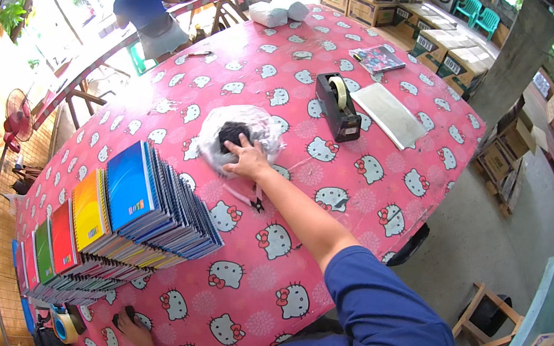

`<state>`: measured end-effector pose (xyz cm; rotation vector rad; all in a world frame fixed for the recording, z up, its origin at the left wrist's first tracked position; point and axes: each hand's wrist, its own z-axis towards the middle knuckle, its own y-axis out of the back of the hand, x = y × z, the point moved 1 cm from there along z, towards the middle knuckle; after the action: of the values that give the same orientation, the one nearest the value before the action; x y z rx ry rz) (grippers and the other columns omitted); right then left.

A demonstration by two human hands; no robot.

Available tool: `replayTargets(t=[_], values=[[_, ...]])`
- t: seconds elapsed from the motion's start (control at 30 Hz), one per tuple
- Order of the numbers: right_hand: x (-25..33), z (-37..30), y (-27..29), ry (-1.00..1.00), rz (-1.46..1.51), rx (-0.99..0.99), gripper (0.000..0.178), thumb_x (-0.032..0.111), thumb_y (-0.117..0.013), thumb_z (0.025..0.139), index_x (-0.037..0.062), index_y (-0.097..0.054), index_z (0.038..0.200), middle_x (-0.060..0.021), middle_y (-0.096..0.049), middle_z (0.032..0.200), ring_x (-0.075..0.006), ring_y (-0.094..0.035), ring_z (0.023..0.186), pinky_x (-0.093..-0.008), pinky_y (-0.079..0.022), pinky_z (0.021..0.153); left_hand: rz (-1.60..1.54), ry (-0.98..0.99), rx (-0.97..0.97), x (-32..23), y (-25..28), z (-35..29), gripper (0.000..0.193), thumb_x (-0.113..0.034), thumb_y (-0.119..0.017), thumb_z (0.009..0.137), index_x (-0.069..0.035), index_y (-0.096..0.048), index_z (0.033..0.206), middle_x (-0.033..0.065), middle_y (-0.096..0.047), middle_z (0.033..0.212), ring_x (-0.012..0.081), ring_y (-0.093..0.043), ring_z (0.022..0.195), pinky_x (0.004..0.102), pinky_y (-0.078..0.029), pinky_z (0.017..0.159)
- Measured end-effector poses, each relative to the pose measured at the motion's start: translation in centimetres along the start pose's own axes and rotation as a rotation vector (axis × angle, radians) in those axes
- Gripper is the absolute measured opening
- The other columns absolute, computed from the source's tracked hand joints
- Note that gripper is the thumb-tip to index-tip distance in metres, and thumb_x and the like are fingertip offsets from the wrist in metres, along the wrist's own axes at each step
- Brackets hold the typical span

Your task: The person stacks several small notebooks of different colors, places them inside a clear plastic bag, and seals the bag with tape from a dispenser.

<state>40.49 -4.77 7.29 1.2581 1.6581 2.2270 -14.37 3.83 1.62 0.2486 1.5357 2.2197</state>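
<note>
My right hand [247,159] reaches over a crumpled clear plastic bag [259,123], its fingers spread at the edge of a black bundle [233,133] inside. What the bundle is made of I cannot make out. A small dark-tipped tool [256,205] lies just below the bag, partly behind my right forearm. Low in the view, my left hand [134,331], with a black wristband, rests near the table's near edge, its fingers closed about a small dark object of unclear kind. Beside it rise tall stacks of spiral notebooks with blue [130,187], yellow [89,212], red [64,238] and green covers.
A black tape dispenser [338,108] stands on the pink patterned tablecloth [263,308], beside a pale flat packet [389,115]. A handheld tape roll [64,326] sits by the notebooks. Cartons [455,56] are piled beyond the table. Another person [149,11] works at a far table.
</note>
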Motion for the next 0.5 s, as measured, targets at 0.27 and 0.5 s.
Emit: replayTargets(t=[0.27, 0.5], values=[[-17.8, -2.5, 16.1, -0.144, 0.204, -0.842, 0.041, 0.028, -0.066, 0.071, -0.0008, -0.061, 0.101, -0.0182, -0.063, 0.092, -0.0292, -0.061, 0.085, -0.0367, -0.048, 0.075, -0.118, 0.248, 0.145, -0.9, 0.9, 3.5, 0.050, -0.002, -0.060, 0.074, -0.001, -0.046, 0.122, 0.0210, -0.047, 0.123, 0.0353, -0.043, 0.116, 0.0425, -0.034, 0.097], [-23.2, -2.1, 12.0, -0.252, 0.438, -0.801, 0.074, 0.030, -0.075, 0.063, -0.0012, -0.042, 0.121, -0.0183, -0.061, 0.100, -0.0241, -0.062, 0.084, -0.0319, -0.049, 0.074, -0.128, 0.156, -0.223, -9.9, -0.8, -0.2, 0.050, -0.003, -0.059, 0.070, -0.002, -0.048, 0.119, 0.0211, -0.043, 0.126, 0.0387, -0.039, 0.117, 0.0464, -0.032, 0.098]])
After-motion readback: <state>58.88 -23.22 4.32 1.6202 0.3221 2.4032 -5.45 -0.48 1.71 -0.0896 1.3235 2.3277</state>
